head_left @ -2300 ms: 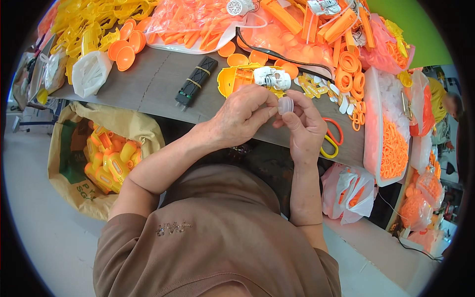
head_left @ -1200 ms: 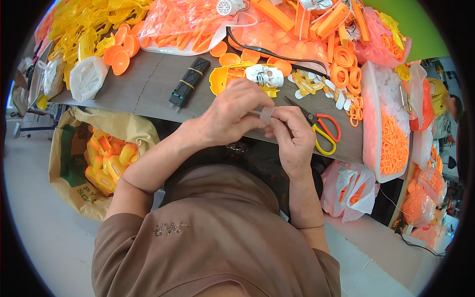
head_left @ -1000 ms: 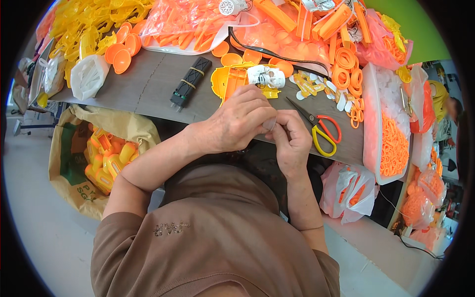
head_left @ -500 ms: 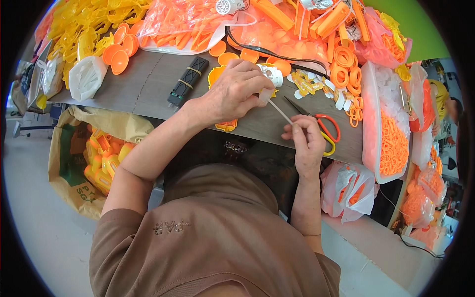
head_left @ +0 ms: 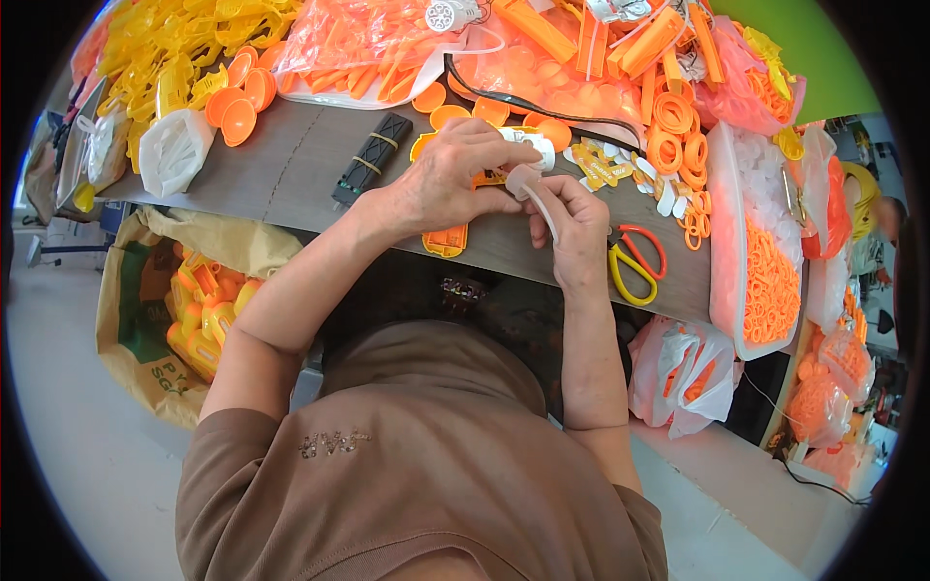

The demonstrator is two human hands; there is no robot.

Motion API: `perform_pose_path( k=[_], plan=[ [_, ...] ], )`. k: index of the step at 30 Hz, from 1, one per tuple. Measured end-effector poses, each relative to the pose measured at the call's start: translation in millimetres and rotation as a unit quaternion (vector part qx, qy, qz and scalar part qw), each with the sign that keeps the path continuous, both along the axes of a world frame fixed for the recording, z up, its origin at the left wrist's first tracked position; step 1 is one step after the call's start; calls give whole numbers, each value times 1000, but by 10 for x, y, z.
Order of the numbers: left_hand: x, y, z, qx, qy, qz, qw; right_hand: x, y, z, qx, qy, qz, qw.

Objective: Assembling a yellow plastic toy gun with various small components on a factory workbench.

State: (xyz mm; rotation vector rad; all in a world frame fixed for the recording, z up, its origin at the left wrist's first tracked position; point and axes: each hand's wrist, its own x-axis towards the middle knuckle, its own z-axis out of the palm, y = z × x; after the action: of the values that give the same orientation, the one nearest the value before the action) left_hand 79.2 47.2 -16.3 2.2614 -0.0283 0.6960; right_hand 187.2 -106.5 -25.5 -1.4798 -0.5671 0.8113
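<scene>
Below the worktop's (head_left: 257,184) front edge, a paper bag (head_left: 134,363) of yellow-orange parts stands at the left. Over the edge's middle, the right hand (head_left: 579,228) clamps its fingers on a translucent strip (head_left: 547,208) with a broad, rounded end that rises toward the left hand (head_left: 455,184). The left thumb and forefinger stand apart beside that end; whether they touch it cannot be told. Scissors (head_left: 617,276) lie near the front edge, right of the hands. A yellow casing (head_left: 445,250), partly hidden, lies beneath the left hand. A black block (head_left: 373,160) lies left of it. Toward the right edge stands a tub (head_left: 719,228); along the far edge, orange and yellow parts (head_left: 199,39) pile up.
</scene>
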Motion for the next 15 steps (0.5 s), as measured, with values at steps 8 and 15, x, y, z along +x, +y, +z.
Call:
perform_pose_path(
  k=[8,15],
  plan=[
    [26,-2,-28,44,-26,-2,999,-87,-99,-117,-6,-13,-27,1000],
    [104,69,-121,77,-52,-40,995,-26,-47,-131,44,85,-78,992]
  ],
)
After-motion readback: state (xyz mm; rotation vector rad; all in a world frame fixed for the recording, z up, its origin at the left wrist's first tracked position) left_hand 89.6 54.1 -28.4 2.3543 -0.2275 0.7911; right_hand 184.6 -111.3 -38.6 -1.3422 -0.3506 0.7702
